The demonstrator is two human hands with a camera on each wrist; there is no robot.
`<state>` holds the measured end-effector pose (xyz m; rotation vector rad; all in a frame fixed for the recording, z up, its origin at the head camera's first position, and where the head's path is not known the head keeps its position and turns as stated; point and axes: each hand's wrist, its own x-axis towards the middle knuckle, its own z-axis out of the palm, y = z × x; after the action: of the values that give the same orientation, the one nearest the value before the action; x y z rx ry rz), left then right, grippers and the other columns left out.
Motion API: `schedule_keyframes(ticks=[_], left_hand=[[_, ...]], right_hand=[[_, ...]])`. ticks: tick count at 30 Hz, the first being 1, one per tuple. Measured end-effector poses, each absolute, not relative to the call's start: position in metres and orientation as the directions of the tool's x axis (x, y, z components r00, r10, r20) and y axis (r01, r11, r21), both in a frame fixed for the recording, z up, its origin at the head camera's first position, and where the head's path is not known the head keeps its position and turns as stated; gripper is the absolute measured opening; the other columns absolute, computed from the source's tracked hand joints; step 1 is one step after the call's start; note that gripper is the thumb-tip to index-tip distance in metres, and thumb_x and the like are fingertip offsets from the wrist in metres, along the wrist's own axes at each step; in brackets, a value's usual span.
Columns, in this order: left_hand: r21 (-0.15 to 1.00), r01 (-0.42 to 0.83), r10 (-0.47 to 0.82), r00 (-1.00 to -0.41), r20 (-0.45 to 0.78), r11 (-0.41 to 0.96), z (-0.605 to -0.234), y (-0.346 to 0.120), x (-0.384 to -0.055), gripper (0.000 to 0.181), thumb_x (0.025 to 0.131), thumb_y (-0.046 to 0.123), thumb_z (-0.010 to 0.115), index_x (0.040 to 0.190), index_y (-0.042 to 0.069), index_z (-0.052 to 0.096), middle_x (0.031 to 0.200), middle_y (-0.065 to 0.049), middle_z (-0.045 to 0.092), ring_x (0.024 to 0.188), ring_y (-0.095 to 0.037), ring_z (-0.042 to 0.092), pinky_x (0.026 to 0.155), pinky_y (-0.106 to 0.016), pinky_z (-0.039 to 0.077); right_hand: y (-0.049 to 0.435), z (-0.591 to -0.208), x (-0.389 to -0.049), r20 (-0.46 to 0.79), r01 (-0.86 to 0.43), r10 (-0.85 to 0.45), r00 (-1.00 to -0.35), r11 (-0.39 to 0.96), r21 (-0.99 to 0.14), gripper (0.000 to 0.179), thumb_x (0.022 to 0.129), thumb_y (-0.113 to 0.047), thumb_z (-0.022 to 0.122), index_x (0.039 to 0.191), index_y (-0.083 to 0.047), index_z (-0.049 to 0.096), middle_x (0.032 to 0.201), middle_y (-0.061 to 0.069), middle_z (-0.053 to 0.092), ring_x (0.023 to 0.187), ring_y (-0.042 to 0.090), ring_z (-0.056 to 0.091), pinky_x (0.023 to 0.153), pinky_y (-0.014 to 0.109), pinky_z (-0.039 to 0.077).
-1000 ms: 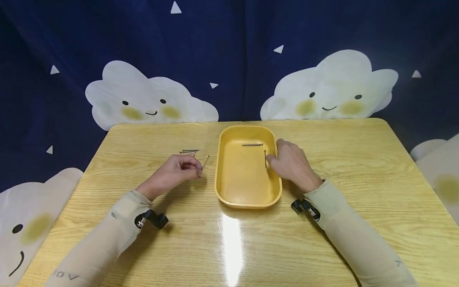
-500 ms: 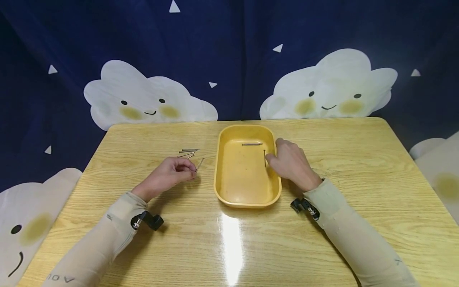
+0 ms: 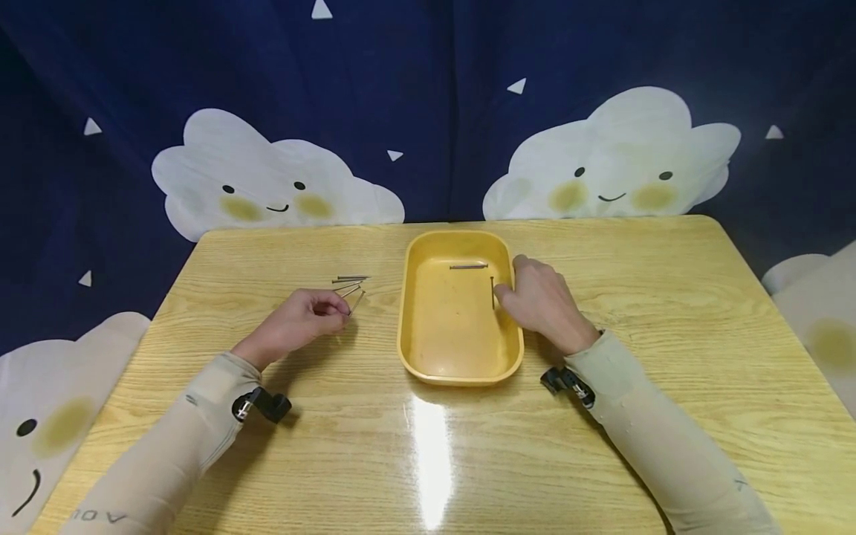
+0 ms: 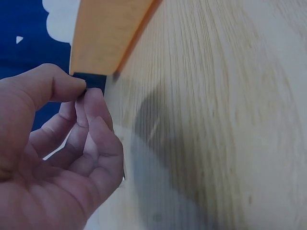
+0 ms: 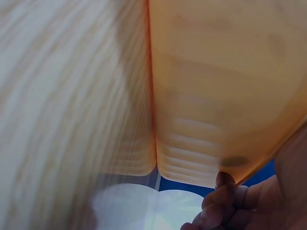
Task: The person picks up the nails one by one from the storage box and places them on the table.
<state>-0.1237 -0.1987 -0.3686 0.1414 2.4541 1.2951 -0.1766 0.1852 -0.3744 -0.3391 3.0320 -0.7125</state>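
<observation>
My left hand (image 3: 294, 323) pinches a thin metal nail (image 3: 357, 302) between thumb and index finger, over the table left of the tray. The nail leans up and away, headed end at the top. Just beyond those fingertips, several loose nails (image 3: 349, 279) lie on the wood. A yellow plastic tray (image 3: 460, 377) stands in the middle. My right hand (image 3: 543, 303) grips its right rim, thumb over the inside; in the right wrist view curled fingers (image 5: 223, 199) press against the tray's outer wall (image 5: 206, 96). Inside the tray lie nails (image 3: 469, 267) near the far end and one nail (image 3: 492, 293) beside my right thumb.
Light wood-grain table (image 3: 468, 461) surrounds the tray, its far edge meeting a dark blue curtain (image 3: 441, 111) printed with clouds. Each sleeved wrist carries a small black camera mount (image 3: 267, 405), low over the tabletop.
My left hand has moved left, away from the tray and closer to the loose nails, still pinching its nail. My right hand keeps its place on the rim.
</observation>
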Motion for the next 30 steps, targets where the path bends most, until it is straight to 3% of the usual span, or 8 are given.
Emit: schedule_keyframes(ticks=[30], left_hand=[[0.769, -0.043, 0.257, -0.929, -0.265, 0.637, -0.3727, -0.1994, -0.1323, 0.021, 0.094, 0.015, 0.064, 0.109, 0.001, 0.07, 0.095, -0.003, 0.065, 0.088, -0.013, 0.058, 0.076, -0.021, 0.05]], right_hand=[[0.1852, -0.3751, -0.1773, 0.035, -0.209, -0.216, -0.976, 0.873, -0.441, 0.027, 0.094, -0.029, 0.054, 0.093, -0.003, 0.055, 0.08, 0.014, 0.056, 0.071, 0.031, 0.054, 0.059, 0.036, 0.04]])
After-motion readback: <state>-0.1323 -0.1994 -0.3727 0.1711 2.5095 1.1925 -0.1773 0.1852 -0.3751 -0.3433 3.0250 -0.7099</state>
